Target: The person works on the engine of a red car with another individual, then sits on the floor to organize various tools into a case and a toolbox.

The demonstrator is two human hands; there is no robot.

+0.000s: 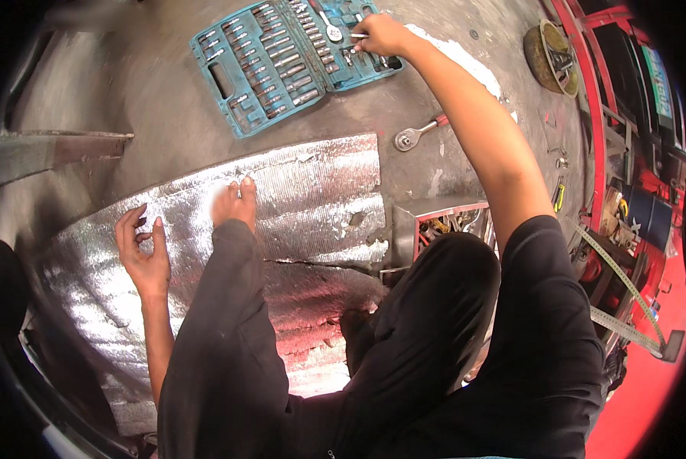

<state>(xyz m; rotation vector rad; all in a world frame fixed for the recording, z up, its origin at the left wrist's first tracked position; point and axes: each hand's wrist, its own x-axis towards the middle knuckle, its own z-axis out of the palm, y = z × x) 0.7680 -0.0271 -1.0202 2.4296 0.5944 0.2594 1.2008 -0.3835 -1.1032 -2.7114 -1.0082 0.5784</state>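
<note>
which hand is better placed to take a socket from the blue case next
The right hand, likely: it is at the case, while the left hand, open, is farther off, over the silver mat.

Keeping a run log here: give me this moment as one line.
right hand: at open blue socket case; left hand: over foil mat, fingers curled; loose ratchet: on floor

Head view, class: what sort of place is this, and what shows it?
Likely a repair workshop: an open blue socket set, a loose ratchet and a metal box of jumbled items.
</note>
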